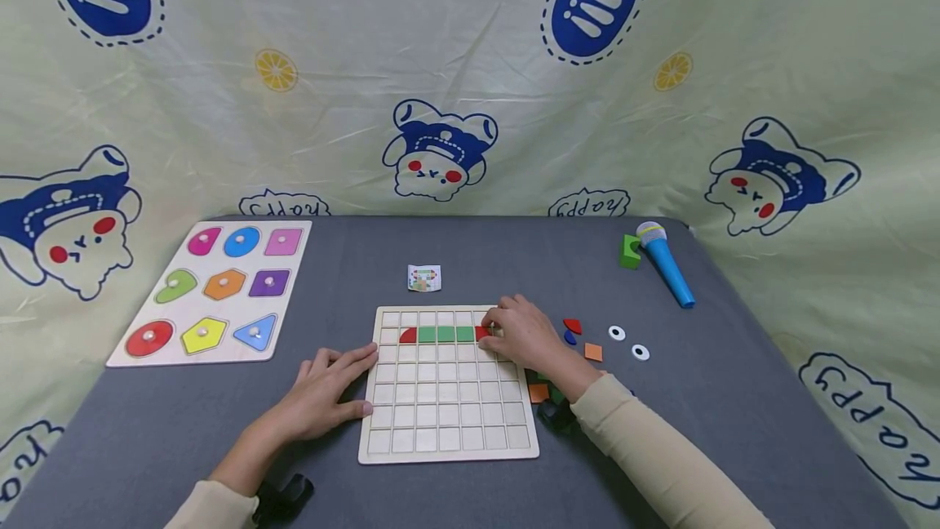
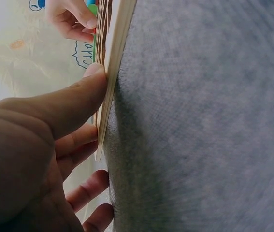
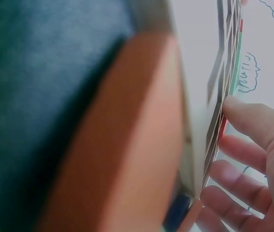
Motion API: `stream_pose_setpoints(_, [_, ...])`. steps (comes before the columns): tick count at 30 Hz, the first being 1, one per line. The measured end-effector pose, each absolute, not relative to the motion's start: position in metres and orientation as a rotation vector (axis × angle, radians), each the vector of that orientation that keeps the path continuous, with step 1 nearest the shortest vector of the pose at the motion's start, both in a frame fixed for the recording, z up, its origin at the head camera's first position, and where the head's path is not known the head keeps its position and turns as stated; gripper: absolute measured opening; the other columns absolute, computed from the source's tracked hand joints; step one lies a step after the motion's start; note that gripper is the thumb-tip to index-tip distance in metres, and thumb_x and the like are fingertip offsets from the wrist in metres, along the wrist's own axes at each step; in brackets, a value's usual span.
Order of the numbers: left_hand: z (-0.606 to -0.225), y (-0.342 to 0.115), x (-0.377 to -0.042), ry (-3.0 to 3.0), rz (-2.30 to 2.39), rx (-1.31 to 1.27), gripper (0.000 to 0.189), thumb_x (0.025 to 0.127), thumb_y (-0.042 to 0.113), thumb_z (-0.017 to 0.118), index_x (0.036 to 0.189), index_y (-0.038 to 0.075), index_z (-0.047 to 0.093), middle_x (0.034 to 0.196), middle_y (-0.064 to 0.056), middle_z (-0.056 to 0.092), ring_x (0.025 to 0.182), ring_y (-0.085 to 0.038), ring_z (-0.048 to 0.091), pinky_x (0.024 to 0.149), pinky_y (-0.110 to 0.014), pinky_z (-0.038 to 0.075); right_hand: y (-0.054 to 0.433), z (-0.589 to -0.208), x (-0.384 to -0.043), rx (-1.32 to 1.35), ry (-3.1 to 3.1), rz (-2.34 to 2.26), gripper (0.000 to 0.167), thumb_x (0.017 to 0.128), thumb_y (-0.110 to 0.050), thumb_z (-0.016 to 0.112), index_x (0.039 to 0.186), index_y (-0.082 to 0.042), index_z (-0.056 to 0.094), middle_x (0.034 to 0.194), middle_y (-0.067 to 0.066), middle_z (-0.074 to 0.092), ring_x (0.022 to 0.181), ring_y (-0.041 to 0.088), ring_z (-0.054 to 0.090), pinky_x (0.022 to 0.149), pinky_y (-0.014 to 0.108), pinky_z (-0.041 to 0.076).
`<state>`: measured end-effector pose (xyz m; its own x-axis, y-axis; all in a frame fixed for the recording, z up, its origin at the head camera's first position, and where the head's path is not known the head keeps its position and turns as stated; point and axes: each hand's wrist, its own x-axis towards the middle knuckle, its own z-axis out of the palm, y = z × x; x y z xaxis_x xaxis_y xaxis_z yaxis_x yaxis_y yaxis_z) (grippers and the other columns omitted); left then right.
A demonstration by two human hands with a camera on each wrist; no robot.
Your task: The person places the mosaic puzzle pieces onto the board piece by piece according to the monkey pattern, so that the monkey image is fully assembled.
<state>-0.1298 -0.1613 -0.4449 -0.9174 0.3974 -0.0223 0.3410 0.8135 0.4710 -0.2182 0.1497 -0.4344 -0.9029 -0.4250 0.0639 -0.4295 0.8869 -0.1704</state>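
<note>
A pale wooden grid board (image 1: 448, 437) lies flat in the middle of the table. In one of its upper rows a red curved-edge piece (image 1: 408, 335) sits at the left, followed by several green square pieces (image 1: 445, 335). At the right end of that row is another red piece (image 1: 481, 333), which my right hand (image 1: 525, 337) pinches between thumb and index finger; its full outline is hidden. My left hand (image 1: 323, 390) touches the board's left edge with extended fingers and thumb. The left wrist view shows the left thumb (image 2: 79, 104) against the board's side.
Loose orange squares (image 1: 592, 352), a red piece (image 1: 573, 326) and white rings (image 1: 617, 333) lie right of the board. Farther back are a green block (image 1: 629, 252) and blue microphone (image 1: 667, 269). A shape puzzle (image 1: 216, 325) lies left; a small printed card (image 1: 424, 278) sits behind the board.
</note>
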Motion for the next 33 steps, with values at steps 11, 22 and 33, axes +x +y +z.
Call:
stream_pose_setpoints(11, [-0.445, -0.161, -0.129, 2.875, 0.714, 0.576, 0.071, 0.081, 0.034, 0.072, 0.143, 0.016, 0.043, 0.150, 0.002, 0.039, 0.114, -0.022, 0.039, 0.080, -0.038, 0.025, 0.162, -0.417, -0.207, 0.640, -3.010, 0.427, 0.029, 0.080, -0.036, 0.074, 0.102, -0.017, 0.071, 0.094, 0.000, 0.061, 0.088, 0.016, 0.047, 0.075, 0.031, 0.043])
stream_pose_setpoints(22, [-0.445, -0.161, -0.129, 2.882, 0.714, 0.586, 0.070, 0.080, 0.032, 0.073, 0.142, 0.016, 0.044, 0.150, 0.001, 0.039, 0.113, -0.022, 0.039, 0.080, -0.038, 0.025, 0.222, -0.401, -0.191, 0.569, -2.906, 0.483, 0.031, 0.080, -0.032, 0.074, 0.104, -0.012, 0.071, 0.095, 0.005, 0.060, 0.086, 0.016, 0.046, 0.070, 0.033, 0.041])
stream_pose_setpoints(33, [-0.446, -0.161, -0.130, 2.886, 0.712, 0.586, 0.071, 0.080, 0.033, 0.072, 0.143, 0.016, 0.043, 0.151, 0.001, 0.038, 0.114, -0.023, 0.038, 0.080, -0.038, 0.025, 0.277, -0.404, -0.161, 0.520, -2.961, 0.462, 0.024, 0.080, -0.026, 0.075, 0.100, -0.013, 0.071, 0.092, 0.003, 0.060, 0.085, 0.017, 0.045, 0.068, 0.031, 0.039])
